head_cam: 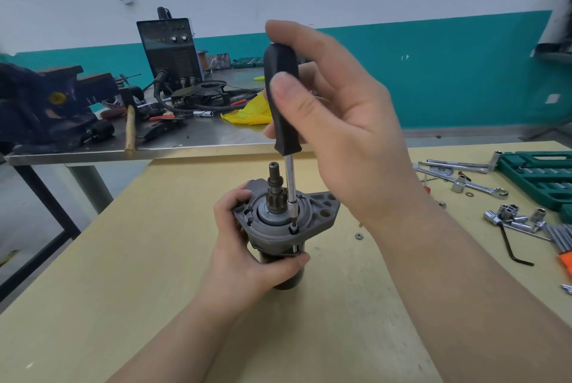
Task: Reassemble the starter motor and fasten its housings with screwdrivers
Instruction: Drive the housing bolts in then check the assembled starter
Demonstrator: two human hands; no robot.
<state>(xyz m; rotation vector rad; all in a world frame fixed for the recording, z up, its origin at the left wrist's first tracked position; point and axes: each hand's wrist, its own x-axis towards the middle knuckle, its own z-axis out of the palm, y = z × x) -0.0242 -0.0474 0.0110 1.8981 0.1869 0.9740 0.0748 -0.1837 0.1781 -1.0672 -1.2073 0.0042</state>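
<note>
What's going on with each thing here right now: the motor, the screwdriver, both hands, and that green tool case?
Starter motor: stands upright on the wooden table, pinion shaft up.
Screwdriver: near vertical, tip in a screw hole of the front housing.
Left hand: grips the motor body.
Right hand: holds the black handle.
Green socket case: lies open.
Hex key: lies loose on the table.

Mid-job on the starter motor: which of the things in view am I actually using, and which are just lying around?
In use:
- starter motor, gripped by left hand
- screwdriver, held by right hand, tip at a housing screw

Lying about:
- sockets
- spanner
- hex key
- green socket case
- loose nut
- vise
- welder
</note>
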